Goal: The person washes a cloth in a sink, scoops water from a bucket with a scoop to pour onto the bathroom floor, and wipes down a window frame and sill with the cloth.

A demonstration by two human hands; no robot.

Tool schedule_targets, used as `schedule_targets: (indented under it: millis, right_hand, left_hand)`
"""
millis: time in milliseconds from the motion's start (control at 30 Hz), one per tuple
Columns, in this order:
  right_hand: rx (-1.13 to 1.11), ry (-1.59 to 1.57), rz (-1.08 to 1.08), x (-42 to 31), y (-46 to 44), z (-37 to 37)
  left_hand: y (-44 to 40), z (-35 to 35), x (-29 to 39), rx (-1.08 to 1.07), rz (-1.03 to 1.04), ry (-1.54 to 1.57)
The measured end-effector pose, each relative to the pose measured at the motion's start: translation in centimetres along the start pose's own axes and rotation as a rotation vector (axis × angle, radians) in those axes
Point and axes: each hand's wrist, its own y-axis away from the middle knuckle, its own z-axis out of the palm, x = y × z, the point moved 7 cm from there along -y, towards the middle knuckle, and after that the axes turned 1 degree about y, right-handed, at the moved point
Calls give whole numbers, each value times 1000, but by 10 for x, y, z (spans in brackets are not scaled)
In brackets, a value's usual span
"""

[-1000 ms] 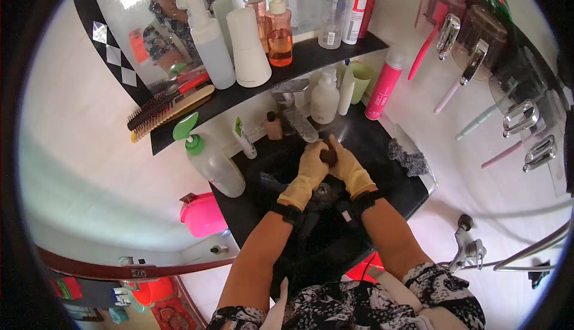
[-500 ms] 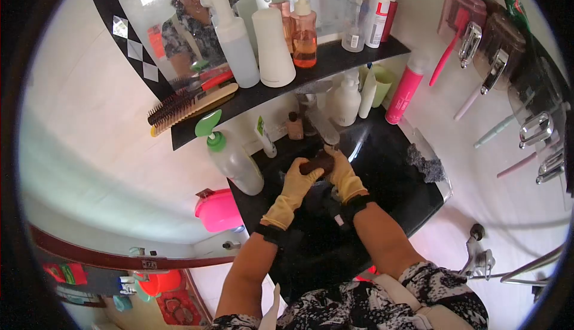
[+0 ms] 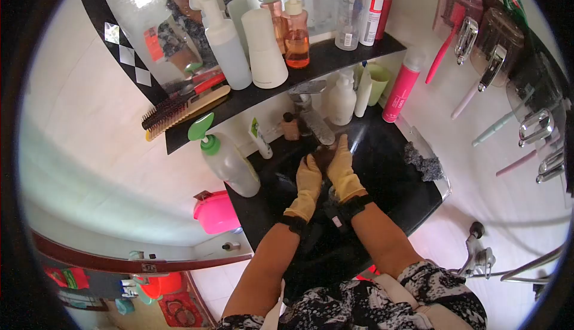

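This is a bathroom, by its look one in a home. A black washbasin (image 3: 382, 180) with a metal faucet (image 3: 314, 121) sits under a mirror (image 3: 233, 7) and a narrow dark shelf (image 3: 329, 55) of pump bottles. Hairbrushes (image 3: 179, 106) lie at the shelf's left end. On the right wall, toothbrushes (image 3: 441, 55) hang by upturned cups (image 3: 457, 7), above what seems to be a shower valve (image 3: 475, 252). A pink basin (image 3: 216, 212) shows on the left.

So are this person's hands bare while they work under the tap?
No, pale yellow gloves cover both the left hand and the right hand.
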Motion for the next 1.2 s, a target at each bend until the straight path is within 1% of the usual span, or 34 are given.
schedule_targets:
  millis: [33, 67, 100, 167, 200, 233, 300, 333, 400, 433, 500, 533, 567, 600, 633, 700, 733, 767, 800, 833, 867, 900, 933, 967, 1000, 1033, 1067, 1100, 1167, 1200]
  right_hand:
    - [5, 2, -1, -5, 5, 1]
    - [1, -41, -7, -18, 19, 19]
    - [-3, -86, -14, -27, 25, 28]
    - [8, -121, -28, -28, -1, 4]
    - [16, -157, -40, -31, -10, -5]
    - [18, -156, -45, -37, -10, -7]
    - [-7, -96, -52, -49, -6, -3]
    - [-15, -75, -56, -54, -5, -1]
    - [8, 7, -108, -68, -2, -1]
    - [18, 33, -128, -75, 0, -1]
    - [-131, 236, -236, -92, 10, 12]
    - [-127, 236, -236, -95, 17, 15]
    - [-207, 446, -283, -99, 25, 27]
    - [-288, 659, -328, -100, 31, 36]
    - [-289, 660, -327, -99, 28, 27]
    - [-240, 913, -223, -87, 19, 4]
    - [-242, 909, -219, -85, 22, -1]
    - [-174, 921, 31, -72, 30, -7]
    - [-107, 924, 282, -57, 38, -15]
    - [-114, 924, 286, -51, 39, -13]
    - [-106, 688, 441, -34, 42, -12]
    - [-96, 446, 589, -18, 46, -11]
    - [-91, 363, 663, -10, 41, -16]
    - [-98, 363, 667, 7, 17, -40]
    - [-400, 719, 305, 16, -23, -55]
    - [-509, 1109, -12, 2, -7, -29]
    - [-493, 1503, -374, -13, 13, -3]
    - [-497, 1499, -373, -8, 3, -10]
    - [-422, 1327, -314, 7, -37, -40]
    - [-412, 1135, -332, 6, -40, -44]
  left_hand:
    - [-1, 9, -5, -71, -94, 11]
    - [-3, 18, -6, -141, -184, 25]
    - [-6, 26, -11, -145, -184, 28]
    - [-12, 60, -26, -344, -60, -68]
    - [-17, 76, -45, -347, -58, -64]
    - [-19, 97, -56, -383, 156, -146]
    - [-18, 102, -35, -419, 376, -224]
    - [-9, 107, -23, -453, 632, -526]
    - [-7, 120, -31, -476, 890, -827]
    - [-19, 125, -54, -579, 713, -531]
    - [-31, 111, -47, -666, 526, -233]
    - [-25, 86, -16, -888, 232, -173]
    - [-15, 72, -2, -1091, -70, -109]
    - [-19, 66, 4, -1027, -9, -137]
    - [-24, 60, 10, -960, 48, -168]
    - [-25, 46, 3, -784, -685, 475]
    - [-28, 39, 8, -706, -590, 446]
    - [-27, 33, 5, -702, -592, 443]
    - [-36, 21, 15, -668, -251, 208]
    - [-38, 12, 28, -619, 88, -28]
    - [-35, 7, 28, -613, 84, -32]
    - [-30, 1, 40, -552, 248, -36]
    - [-25, -5, 52, -489, 413, -41]
    - [-20, -6, 53, -483, 413, -47]
    - [-13, -6, 57, -490, 438, -2]
    - [-6, -8, 60, -499, 462, 42]
    - [-2, -12, 63, -535, 403, 21]
    - [-1, -16, 67, -534, 403, 15]
    - [-5, -21, 56, -530, 131, 151]
    - [-6, -19, 48, -530, 131, 148]
